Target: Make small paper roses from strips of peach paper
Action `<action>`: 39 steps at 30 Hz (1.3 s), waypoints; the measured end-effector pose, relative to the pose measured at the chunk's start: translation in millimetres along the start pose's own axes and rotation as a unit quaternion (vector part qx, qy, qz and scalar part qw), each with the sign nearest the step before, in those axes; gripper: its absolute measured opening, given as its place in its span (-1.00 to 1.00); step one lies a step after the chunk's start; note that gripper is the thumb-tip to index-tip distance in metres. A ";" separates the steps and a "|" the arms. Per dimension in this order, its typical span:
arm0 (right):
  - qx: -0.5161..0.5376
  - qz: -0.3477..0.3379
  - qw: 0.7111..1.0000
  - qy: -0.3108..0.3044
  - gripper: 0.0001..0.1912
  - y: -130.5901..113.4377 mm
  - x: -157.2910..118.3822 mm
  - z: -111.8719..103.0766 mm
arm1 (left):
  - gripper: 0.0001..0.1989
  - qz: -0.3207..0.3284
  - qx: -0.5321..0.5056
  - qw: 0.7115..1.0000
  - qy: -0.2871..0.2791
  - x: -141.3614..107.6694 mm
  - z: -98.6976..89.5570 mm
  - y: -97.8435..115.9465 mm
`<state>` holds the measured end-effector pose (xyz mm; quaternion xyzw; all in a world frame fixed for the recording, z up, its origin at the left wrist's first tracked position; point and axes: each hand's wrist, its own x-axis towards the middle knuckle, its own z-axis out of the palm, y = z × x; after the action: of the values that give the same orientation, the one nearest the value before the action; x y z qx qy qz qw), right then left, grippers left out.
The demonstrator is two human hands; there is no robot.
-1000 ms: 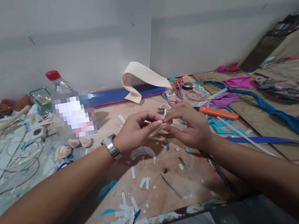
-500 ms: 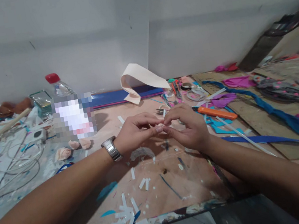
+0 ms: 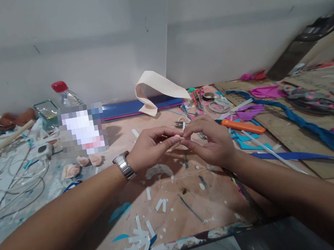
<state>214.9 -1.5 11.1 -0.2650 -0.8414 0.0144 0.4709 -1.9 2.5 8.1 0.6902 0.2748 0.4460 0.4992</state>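
Observation:
A small pale-peach paper piece is pinched between both my hands above the middle of the table. My left hand, with a metal watch on its wrist, grips it from the left between thumb and fingers. From the other side my right hand pinches at it, thumb and index fingertip close together. Much of the piece is hidden by the fingers. Several peach paper roses lie on the left. Behind my hands stands a curled cream paper strip.
An orange box cutter lies right of my right hand, near a blue strip. A red-capped bottle stands back left. White paper scraps litter the front edge. A grey wall rises behind the table.
My left thumb has shifted slightly back and up on the paper piece, and more of it shows between the fingertips. Both arms stay nearly where they were.

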 end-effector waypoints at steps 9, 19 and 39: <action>-0.001 0.004 1.000 0.003 -0.89 0.9 0.6 0.4 | -0.67 -0.016 -0.049 0.998 0.021 0.2 1.6 -4.6; -0.009 -0.019 1.000 -0.006 -0.87 2.0 0.4 1.4 | -0.67 -0.027 -0.048 0.998 0.018 1.8 0.9 -5.8; 0.004 -0.011 1.000 -0.001 -0.90 0.0 0.6 0.7 | -0.70 -0.039 -0.063 0.997 0.008 -1.2 3.9 -8.1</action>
<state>214.0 -1.1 11.1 -0.2535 -0.8447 0.0133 0.4712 1.6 2.7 -0.3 0.6426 0.2766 0.4480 0.5567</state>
